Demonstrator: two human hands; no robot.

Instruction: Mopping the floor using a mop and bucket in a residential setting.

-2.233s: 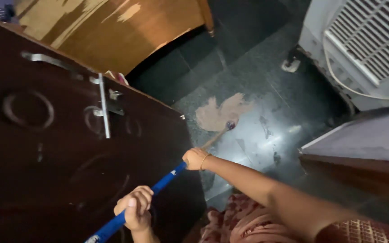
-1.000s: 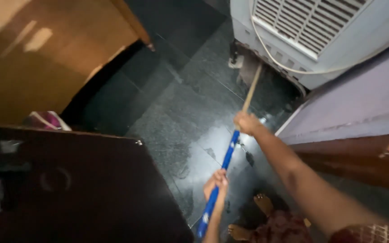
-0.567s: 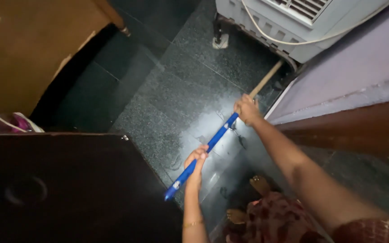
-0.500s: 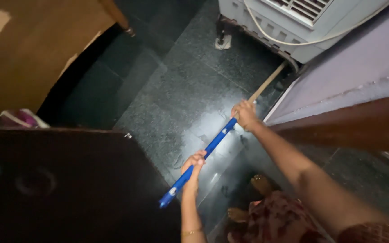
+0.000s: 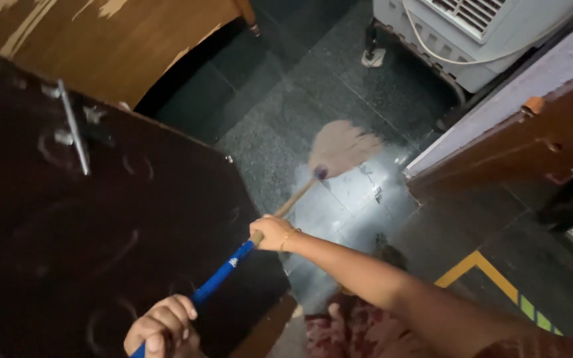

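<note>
I hold a mop with both hands. Its handle (image 5: pixel 223 273) is blue near me and bare wood farther down. My left hand (image 5: pixel 162 326) grips the blue end at the bottom of the view. My right hand (image 5: pixel 271 232), with a bangle on the wrist, grips where the blue meets the wood. The tan mop head (image 5: pixel 341 146) lies spread on the wet dark stone floor (image 5: pixel 280 126), in front of the white air cooler (image 5: pixel 479 33).
A dark brown door (image 5: pixel 87 232) with a metal latch (image 5: pixel 73 132) fills the left. A lighter wooden door (image 5: pixel 121 40) is beyond it. A wall and brown door frame (image 5: pixel 499 139) stand on the right. A yellow floor line (image 5: pixel 472 265) shows lower right.
The mop head has been pulled back from under the cooler onto the open wet floor. Both hands moved left and toward me, and the view swung back to the dark door.
</note>
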